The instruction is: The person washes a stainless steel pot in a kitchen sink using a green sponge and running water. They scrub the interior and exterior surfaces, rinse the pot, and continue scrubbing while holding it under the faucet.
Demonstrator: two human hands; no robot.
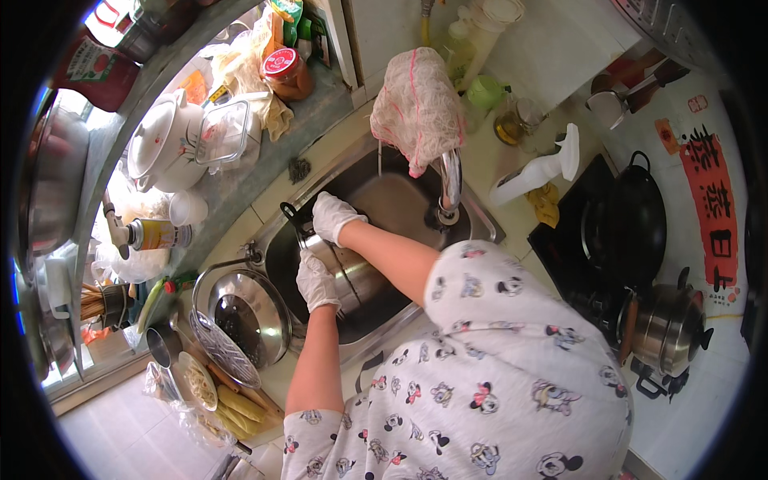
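Observation:
A stainless steel pot (pixel 360 277) lies tilted in the sink (pixel 393 207), with a black loop handle (pixel 289 210) at its far left end. My left hand (pixel 317 281), in a white glove, grips the pot's near-left edge. Also gloved in white, my right hand (pixel 336 218) rests at the pot's far end beside the black handle. Its fingers curl downward, and whatever lies under them is hidden. To the right of both hands rises a chrome faucet (pixel 450 180), apart from them. A pale mesh cloth with pink lines (pixel 419 111) hangs over its top.
Left of the sink are a glass lid (pixel 277 318) and an openwork steel basket (pixel 223 345). A steel wool pad (pixel 299 170) sits behind it. On the right stand a white spray bottle (pixel 534 174), a black wok (pixel 636 222) and a lidded steel pot (pixel 669 330).

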